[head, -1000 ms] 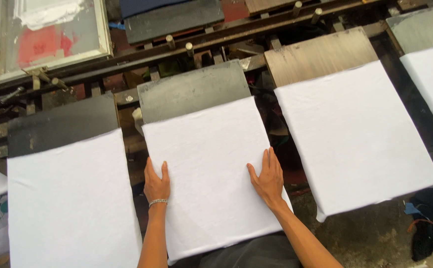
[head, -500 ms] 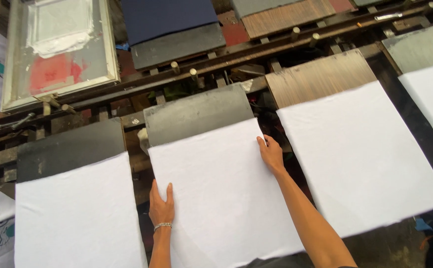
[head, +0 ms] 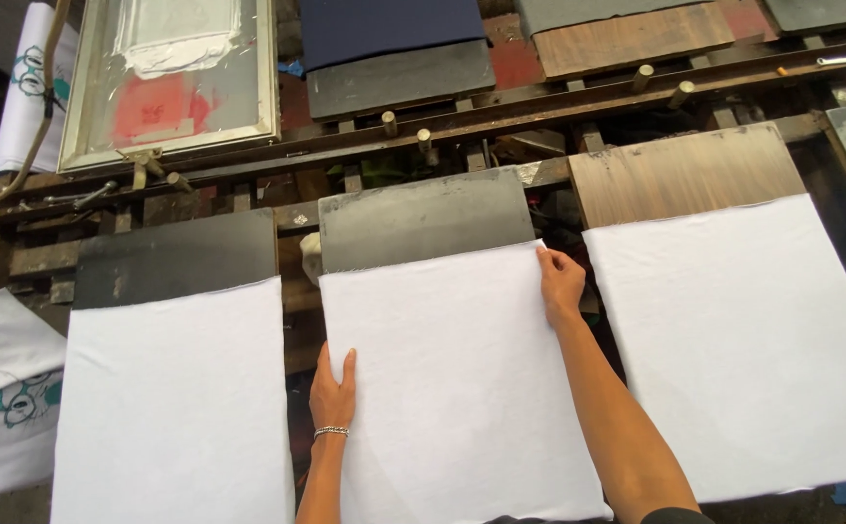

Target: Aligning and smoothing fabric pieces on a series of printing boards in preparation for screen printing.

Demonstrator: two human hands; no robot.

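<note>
White cloth (head: 452, 388) on mid board: I'd press flat w/ both palms; left hand (head: 333, 393) & right hand (head: 561, 283) fingers splayed, gripping nothing; edges prob. square.

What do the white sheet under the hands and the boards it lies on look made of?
White sheet: likely cotton-type fabric, matte, soft wavy edges. Middle board: dark, smooth, possibly coated wood or metal; scuffed. Right board: brown wood, visible grain. Left hand and right hand press flat on the sheet's edges.
</note>
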